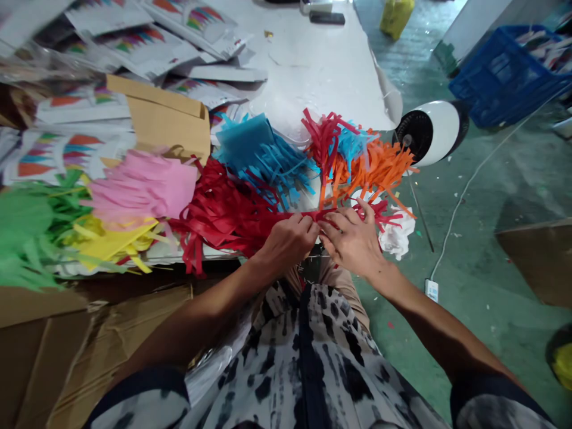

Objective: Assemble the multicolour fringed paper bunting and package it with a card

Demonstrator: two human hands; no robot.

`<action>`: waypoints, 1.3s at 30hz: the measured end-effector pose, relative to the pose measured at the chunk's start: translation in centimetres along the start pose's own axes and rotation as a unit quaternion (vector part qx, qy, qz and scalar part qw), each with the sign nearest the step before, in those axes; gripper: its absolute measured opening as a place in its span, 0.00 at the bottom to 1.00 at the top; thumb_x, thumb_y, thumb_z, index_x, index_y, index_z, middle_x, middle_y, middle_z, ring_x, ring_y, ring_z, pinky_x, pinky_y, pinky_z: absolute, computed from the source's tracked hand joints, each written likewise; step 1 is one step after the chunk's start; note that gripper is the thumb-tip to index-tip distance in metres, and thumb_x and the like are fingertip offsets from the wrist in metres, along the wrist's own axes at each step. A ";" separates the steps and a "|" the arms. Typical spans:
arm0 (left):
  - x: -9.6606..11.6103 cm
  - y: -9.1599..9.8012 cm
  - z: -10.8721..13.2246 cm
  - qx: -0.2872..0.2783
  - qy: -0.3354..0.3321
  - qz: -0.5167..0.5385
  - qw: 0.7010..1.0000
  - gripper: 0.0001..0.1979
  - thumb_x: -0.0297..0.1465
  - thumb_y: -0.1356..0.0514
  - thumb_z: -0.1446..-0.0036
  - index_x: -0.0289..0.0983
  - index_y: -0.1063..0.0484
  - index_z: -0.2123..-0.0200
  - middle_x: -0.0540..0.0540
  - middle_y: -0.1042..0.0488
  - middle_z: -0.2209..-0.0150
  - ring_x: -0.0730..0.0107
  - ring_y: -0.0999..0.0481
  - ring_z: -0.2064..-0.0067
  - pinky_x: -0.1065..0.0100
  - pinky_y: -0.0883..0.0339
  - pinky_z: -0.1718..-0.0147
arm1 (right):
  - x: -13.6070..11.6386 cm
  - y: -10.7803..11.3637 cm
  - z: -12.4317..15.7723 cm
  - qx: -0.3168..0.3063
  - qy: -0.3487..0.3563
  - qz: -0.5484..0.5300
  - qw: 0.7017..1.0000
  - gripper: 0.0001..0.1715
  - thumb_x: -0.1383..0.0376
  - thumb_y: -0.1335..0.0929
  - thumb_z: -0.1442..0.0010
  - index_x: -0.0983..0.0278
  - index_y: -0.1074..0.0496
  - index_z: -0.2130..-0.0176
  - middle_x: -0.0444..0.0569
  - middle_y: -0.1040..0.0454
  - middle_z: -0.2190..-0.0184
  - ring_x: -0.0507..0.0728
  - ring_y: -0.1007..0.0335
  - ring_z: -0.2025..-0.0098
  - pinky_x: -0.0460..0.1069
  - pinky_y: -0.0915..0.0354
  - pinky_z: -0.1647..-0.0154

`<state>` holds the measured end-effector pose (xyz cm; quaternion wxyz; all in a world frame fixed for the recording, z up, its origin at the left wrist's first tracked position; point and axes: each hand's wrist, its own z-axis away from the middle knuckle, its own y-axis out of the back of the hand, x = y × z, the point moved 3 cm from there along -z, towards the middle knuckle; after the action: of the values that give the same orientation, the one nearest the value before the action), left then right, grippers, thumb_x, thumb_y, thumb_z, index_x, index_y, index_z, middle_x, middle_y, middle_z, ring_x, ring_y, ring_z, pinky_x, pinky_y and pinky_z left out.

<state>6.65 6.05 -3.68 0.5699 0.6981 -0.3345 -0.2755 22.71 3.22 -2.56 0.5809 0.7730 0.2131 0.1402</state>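
Note:
A red tissue paper tassel [315, 215] stretches across the table's near edge, and both hands are on it. My left hand [290, 239] is closed, pinching the red paper at its middle. Close beside it, my right hand [355, 241] has its thumb and bent fingers on the same paper, with another finger raised. Red fringe shows beyond the right hand. To the left lies a heap of fringed red tissue paper [223, 205]. Behind the hands are blue fringed paper [263, 155] and orange tassels [375, 167]. My fingers partly hide the tassel's middle.
Pink [143, 185], yellow [116, 241] and green fringed paper [27, 232] lie at the left. Printed white packets [134, 47] are piled behind them. A white fan [435, 131] stands off the table's right edge, near a blue crate [500, 77]. A cable [460, 196] crosses the floor.

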 end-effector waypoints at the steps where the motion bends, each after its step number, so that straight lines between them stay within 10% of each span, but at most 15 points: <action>1: 0.0 -0.1 0.0 0.004 -0.007 -0.007 1.000 0.09 0.24 0.44 0.32 0.32 0.23 0.60 0.39 0.23 0.63 0.57 0.25 0.61 0.61 0.33 0.67 | 0.1 -0.3 0.0 -0.003 0.001 0.001 1.000 0.16 0.63 0.36 0.27 0.55 0.21 0.48 0.47 0.18 0.50 0.63 0.29 0.44 0.71 0.55 0.28; 12: -2.2 1.5 4.0 0.023 0.018 0.047 0.998 0.08 0.27 0.42 0.31 0.37 0.24 0.63 0.43 0.21 0.62 0.61 0.25 0.58 0.63 0.33 0.60 | 2.9 1.0 1.7 -0.041 -0.025 -0.109 0.993 0.13 0.63 0.35 0.27 0.53 0.19 0.56 0.44 0.15 0.56 0.61 0.28 0.48 0.64 0.46 0.38; 23: -3.1 1.4 3.4 -0.014 0.207 0.110 0.972 0.11 0.35 0.42 0.29 0.37 0.25 0.63 0.42 0.21 0.62 0.56 0.27 0.57 0.58 0.39 0.60 | 3.0 -0.3 -0.2 -0.147 -0.137 -0.092 0.975 0.20 0.56 0.38 0.25 0.62 0.27 0.65 0.52 0.20 0.67 0.64 0.29 0.59 0.54 0.53 0.60; 35: -2.9 0.8 3.1 -0.003 0.196 0.052 0.979 0.09 0.34 0.40 0.31 0.37 0.26 0.64 0.42 0.23 0.65 0.55 0.28 0.59 0.57 0.40 0.62 | 2.7 -1.1 -1.0 -0.155 -0.131 0.004 0.979 0.26 0.54 0.41 0.24 0.62 0.27 0.68 0.53 0.21 0.71 0.63 0.32 0.62 0.56 0.54 0.59; 39: -2.3 1.2 2.9 0.048 0.173 0.017 0.984 0.10 0.31 0.41 0.31 0.35 0.25 0.50 0.39 0.21 0.55 0.53 0.26 0.55 0.56 0.37 0.60 | 1.8 -0.3 -0.6 -0.071 -0.132 0.037 0.988 0.18 0.56 0.37 0.26 0.62 0.23 0.58 0.56 0.18 0.61 0.67 0.31 0.53 0.61 0.50 0.50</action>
<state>2.84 5.91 -3.11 0.5896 0.7559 -0.2554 -0.1252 23.92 4.69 -2.73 0.6515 0.7490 0.0954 0.0729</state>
